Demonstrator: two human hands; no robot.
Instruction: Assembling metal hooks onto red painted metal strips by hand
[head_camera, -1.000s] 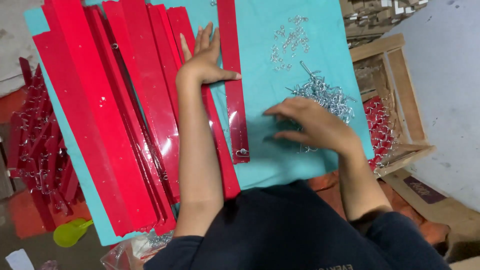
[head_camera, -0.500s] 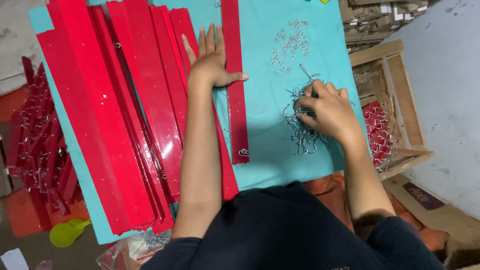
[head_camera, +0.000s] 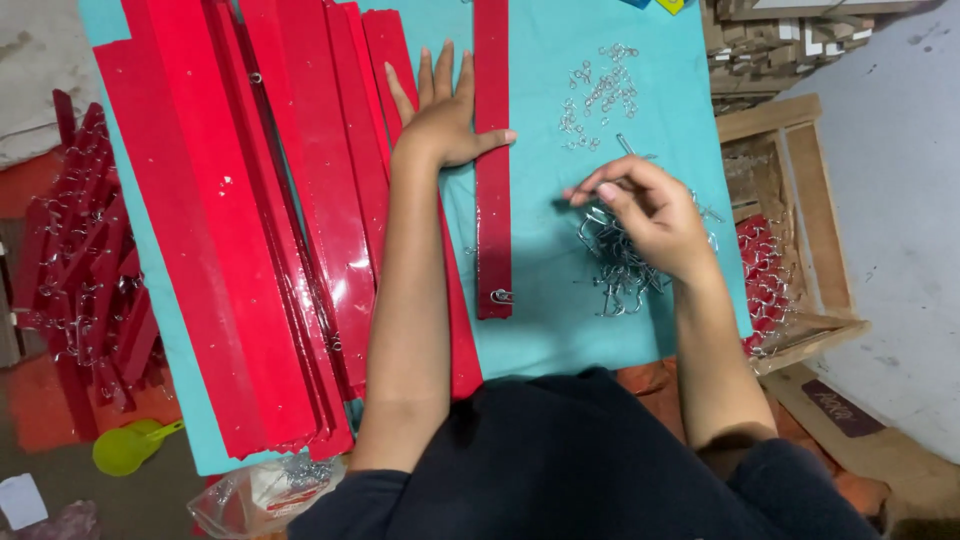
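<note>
My left hand (head_camera: 446, 112) lies flat with fingers spread on the teal table cover (head_camera: 580, 330), its thumb resting on a single long red strip (head_camera: 492, 200) that has a metal hook at its near end. My right hand (head_camera: 648, 215) hovers over a pile of silver metal hooks (head_camera: 620, 275), fingertips pinched together on what looks like one small hook. A smaller scatter of metal rings (head_camera: 600, 95) lies farther back.
A thick stack of long red strips (head_camera: 260, 220) covers the table's left half. More red strips with hooks (head_camera: 75, 270) lie on the floor at left. A wooden crate (head_camera: 790, 240) with red pieces stands at right. A yellow-green scoop (head_camera: 125, 445) and a plastic bag (head_camera: 260, 490) sit near me.
My right hand lifted from the hook pile and moved left with fingers pinched. My left hand stayed flat beside the single red strip.
</note>
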